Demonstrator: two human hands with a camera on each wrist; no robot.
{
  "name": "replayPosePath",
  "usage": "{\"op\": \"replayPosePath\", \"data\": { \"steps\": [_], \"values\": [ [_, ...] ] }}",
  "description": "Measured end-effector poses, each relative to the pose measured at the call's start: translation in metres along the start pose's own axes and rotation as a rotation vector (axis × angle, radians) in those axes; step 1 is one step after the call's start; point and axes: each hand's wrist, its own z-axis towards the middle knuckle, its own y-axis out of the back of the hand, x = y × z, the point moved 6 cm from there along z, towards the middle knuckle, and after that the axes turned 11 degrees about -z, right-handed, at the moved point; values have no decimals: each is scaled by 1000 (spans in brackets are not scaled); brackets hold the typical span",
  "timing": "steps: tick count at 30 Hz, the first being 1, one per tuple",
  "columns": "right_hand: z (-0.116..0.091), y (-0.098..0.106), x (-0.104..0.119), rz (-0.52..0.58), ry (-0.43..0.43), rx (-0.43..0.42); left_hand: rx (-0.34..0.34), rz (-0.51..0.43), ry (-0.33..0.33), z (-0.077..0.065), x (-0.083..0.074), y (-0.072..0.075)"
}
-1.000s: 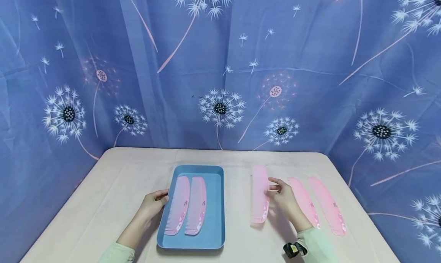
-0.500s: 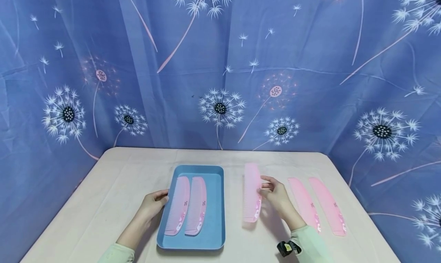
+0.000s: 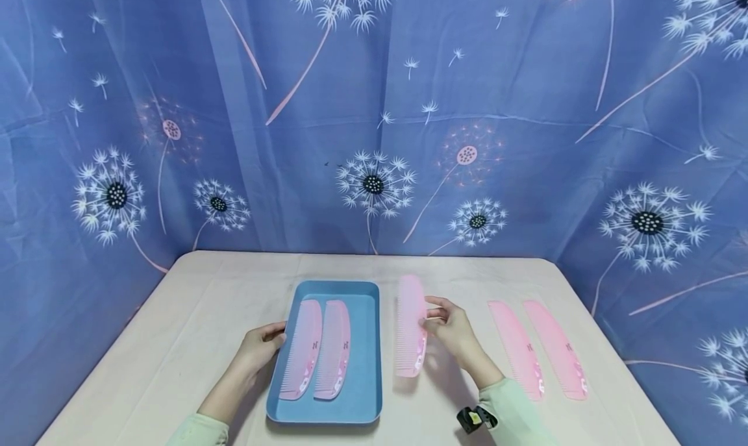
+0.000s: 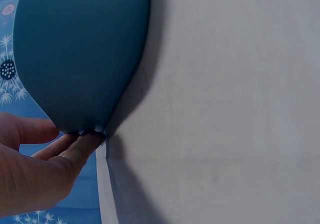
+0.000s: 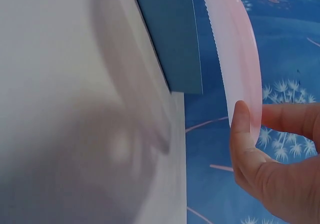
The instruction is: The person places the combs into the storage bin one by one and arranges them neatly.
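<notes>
Raised above the table just right of the blue tray (image 3: 365, 342), a pink comb (image 3: 411, 342) is pinched by its smooth back edge between the thumb and fingers of my right hand (image 3: 456, 332). Its teeth face left; the right wrist view shows the comb (image 5: 240, 49) apart from the table, its shadow below. My left hand (image 3: 257, 350) grips the tray's left wall, and the left wrist view shows the thumb and fingers (image 4: 82, 146) at its edge. Inside the tray lie two pink combs, the left comb (image 3: 304, 348) and the right comb (image 3: 333, 348), side by side.
Two more pink combs, one nearer (image 3: 517, 348) and one farther right (image 3: 556, 348), lie slanted on the pale table (image 3: 456, 271). A blue curtain (image 3: 292, 141) with dandelion prints stands behind and at both sides. A black strap device (image 3: 476, 419) sits at my right wrist.
My right hand has carried the held comb leftward toward the tray, lifting it slightly. My left hand, the tray and the other combs stay where they were.
</notes>
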Motion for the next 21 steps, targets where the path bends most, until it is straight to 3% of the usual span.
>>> {"op": "replayPosePath", "data": {
  "steps": [21],
  "values": [
    [-5, -34, 13, 27, 45, 66, 8, -8, 1, -1, -1, -1]
  ]
}}
